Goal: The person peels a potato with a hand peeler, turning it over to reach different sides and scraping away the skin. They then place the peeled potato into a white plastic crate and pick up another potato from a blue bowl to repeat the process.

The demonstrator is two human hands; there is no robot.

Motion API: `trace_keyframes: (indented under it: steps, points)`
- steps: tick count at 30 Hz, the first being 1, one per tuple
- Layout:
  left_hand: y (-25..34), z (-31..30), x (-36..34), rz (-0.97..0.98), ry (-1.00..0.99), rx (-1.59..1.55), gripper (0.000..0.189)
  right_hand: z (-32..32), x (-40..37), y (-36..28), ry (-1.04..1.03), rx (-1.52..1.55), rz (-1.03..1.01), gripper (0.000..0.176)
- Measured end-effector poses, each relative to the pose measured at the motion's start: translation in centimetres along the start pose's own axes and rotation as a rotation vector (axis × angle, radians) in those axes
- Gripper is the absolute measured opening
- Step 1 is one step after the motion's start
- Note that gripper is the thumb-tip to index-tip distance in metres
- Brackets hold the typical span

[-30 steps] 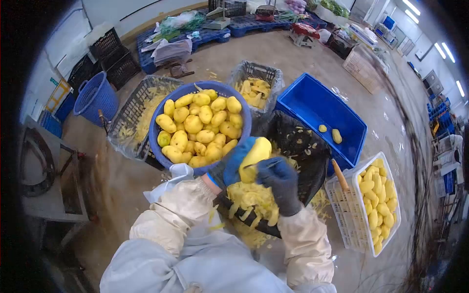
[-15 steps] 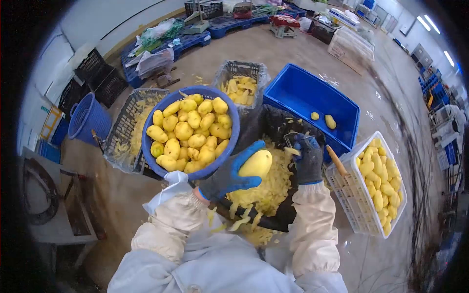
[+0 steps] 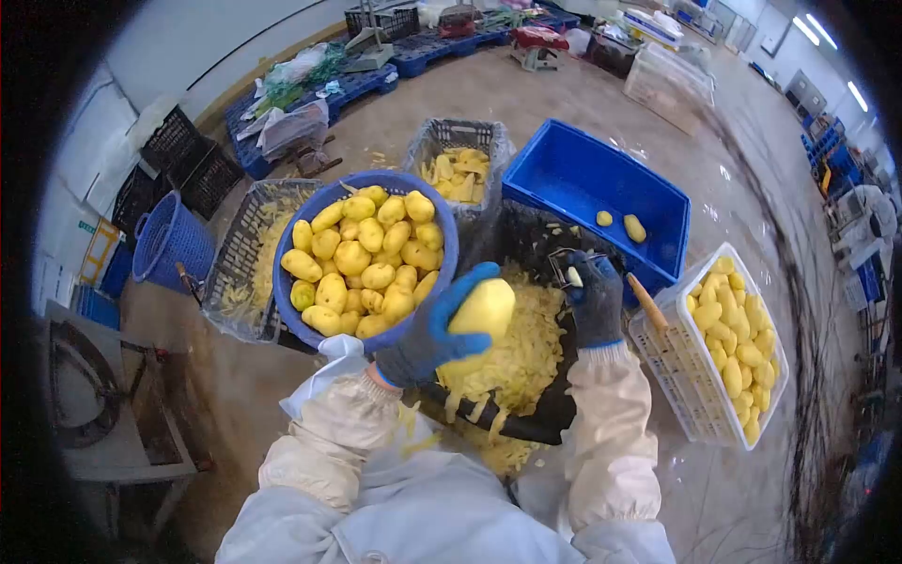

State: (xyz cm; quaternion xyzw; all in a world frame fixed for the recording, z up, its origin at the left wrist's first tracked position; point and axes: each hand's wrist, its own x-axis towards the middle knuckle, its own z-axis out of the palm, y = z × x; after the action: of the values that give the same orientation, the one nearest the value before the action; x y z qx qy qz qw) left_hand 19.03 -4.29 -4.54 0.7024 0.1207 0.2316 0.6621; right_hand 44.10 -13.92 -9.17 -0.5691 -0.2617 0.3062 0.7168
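A peeled yellow potato (image 3: pixel 486 316) stands tilted in my left hand (image 3: pixel 420 340), whose blue-grey gloved fingers wrap round its left side. My right hand (image 3: pixel 598 303), in a matching glove, is closed on a peeler (image 3: pixel 561 256); its thin metal frame shows by the fingers, with a pale piece at the blade. The peeler is apart from the potato. Below both hands lies a heap of potato peelings (image 3: pixel 528 362) in a black-lined container. Left of my left hand, a round blue tub (image 3: pixel 451 242) is full of yellow potatoes.
Ahead stands a blue bin (image 3: pixel 583 169) with two potatoes inside. At right, a white crate (image 3: pixel 669 381) holds many peeled potatoes, a wooden handle (image 3: pixel 646 301) beside it. Lined crates of peelings, including a grey crate (image 3: pixel 442 132), stand behind the tub. A blue basket (image 3: pixel 171 240) is farther left.
My left hand has shifted slightly left and turned the potato more upright. The peeler in my right hand has moved slightly up. The view has shifted a little.
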Motion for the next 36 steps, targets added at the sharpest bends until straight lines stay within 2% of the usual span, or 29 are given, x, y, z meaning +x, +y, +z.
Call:
trace_keyframes:
  steps: [1, 2, 3, 4, 5, 6, 7, 8, 9, 10, 11, 13, 15, 16, 17, 19, 21, 22, 23, 25, 26, 27, 29, 30, 32, 33, 35, 36]
  points:
    - [-0.1, -0.2, 0.1, -0.121, 0.055, -0.367, 0.074, 1.2, -0.5, -1.0, -0.022, -0.006, -0.003, 0.015]
    - [-0.2, -0.5, 0.3, -0.209, 0.034, -0.771, 0.057, 3.4, -2.6, -2.6, -0.124, 0.154, 0.030, 0.015]
    - [-1.3, -0.9, 0.4, -0.201, 0.055, -0.771, 0.057, 5.4, -4.8, -3.5, -0.222, 0.318, 0.066, 0.015]
    - [-3.0, -1.5, 0.5, -0.254, 0.083, -1.023, 0.056, 6.9, -6.7, -3.2, -0.375, 0.231, 0.014, 0.015]
    - [-3.9, -1.7, 0.5, -0.305, 0.104, -1.275, 0.055, 8.8, -8.9, -3.8, -0.402, 0.029, 0.118, 0.012]
    - [-4.0, -1.4, 0.5, -0.337, 0.218, -1.205, 0.053, 9.7, -9.4, -2.7, -0.419, -0.053, 0.050, 0.011]
    - [-3.8, -1.1, 0.3, -0.345, 0.220, -1.204, 0.053, 10.1, -9.6, -1.8, -0.425, -0.136, -0.019, 0.010]
    - [-3.2, -0.7, 0.1, -0.365, 0.109, -1.114, 0.053, 9.7, -8.2, -3.8, -0.297, -0.124, 0.236, 0.009]
    - [-2.6, -0.1, 0.1, -0.375, -0.004, -1.025, 0.053, 8.3, -6.2, -3.0, -0.184, -0.041, 0.208, 0.007]
    - [-1.9, 0.7, -0.5, -0.398, 0.068, -0.982, 0.054, 7.1, -4.6, -3.0, -0.075, -0.016, 0.051, 0.012]
    - [-1.4, 0.7, -0.8, -0.459, -0.165, -0.980, 0.057, 4.9, -2.3, -0.1, 0.034, -0.145, -0.145, 0.011]
    - [-0.8, 1.7, -0.8, -0.403, -0.155, -0.988, 0.060, 3.4, -1.5, -0.4, 0.012, 0.088, 0.102, 0.010]
    - [-2.1, 0.1, 0.1, -0.449, -0.017, -1.042, 0.057, 5.5, -3.3, -3.0, -0.024, 0.019, 0.103, 0.010]
    - [-2.0, -0.1, 0.4, -0.407, 0.103, -1.104, 0.053, 7.4, -5.0, -4.4, -0.075, -0.017, 0.155, 0.014]
    - [-2.9, -0.8, 0.7, -0.312, 0.067, -1.175, 0.049, 8.7, -6.7, -4.6, -0.122, -0.053, 0.183, 0.014]
    - [-3.9, -0.8, 0.8, -0.330, -0.044, -1.092, 0.047, 9.2, -7.4, -2.8, -0.320, -0.153, 0.113, 0.014]
    - [-2.0, 0.7, -0.4, -0.445, 0.079, -0.973, 0.047, 6.3, -3.8, -2.2, -0.123, -0.085, 0.090, 0.005]
    - [-2.2, 0.7, -0.4, -0.438, -0.001, -0.997, 0.050, 4.4, -2.1, -1.0, 0.048, -0.130, -0.013, 0.004]
    - [-2.2, 0.6, -0.2, -0.437, 0.007, -1.001, 0.050, 3.8, -2.0, -0.8, 0.042, -0.132, -0.008, 0.004]
    - [-2.2, -0.1, 0.6, -0.374, 0.109, -1.091, 0.050, 3.7, -1.9, -0.7, -0.073, -0.143, -0.246, 0.006]
    - [-2.6, -0.5, 0.9, -0.301, 0.140, -1.264, 0.048, 6.2, -4.2, -2.7, -0.094, 0.035, -0.048, 0.014]
    - [-2.9, -0.8, 1.3, -0.249, 0.226, -1.278, 0.044, 7.0, -5.2, -1.8, -0.119, 0.107, 0.119, 0.013]
    - [-5.1, -1.4, 2.0, -0.258, 0.220, -1.268, 0.038, 10.5, -9.3, -2.4, -0.257, -0.031, 0.016, 0.012]
    - [-5.7, -1.2, 1.9, -0.260, 0.228, -1.268, 0.038, 10.4, -8.9, -2.2, -0.260, -0.029, 0.023, 0.012]
    - [-5.5, -0.6, 2.1, -0.229, 0.393, -1.318, 0.034, 9.4, -6.8, -1.5, -0.175, -0.010, 0.065, 0.010]
    - [-5.2, -0.7, 2.1, -0.226, 0.393, -1.320, 0.034, 8.2, -5.6, -1.1, -0.176, -0.012, 0.064, 0.010]
    - [-4.7, -1.2, 2.0, -0.155, 0.266, -1.296, 0.032, 7.1, -4.1, -1.7, 0.097, 0.056, -0.027, 0.010]
    - [-4.8, -1.3, 2.3, -0.152, 0.259, -1.293, 0.032, 6.9, -4.1, -1.6, 0.131, 0.104, -0.004, 0.010]
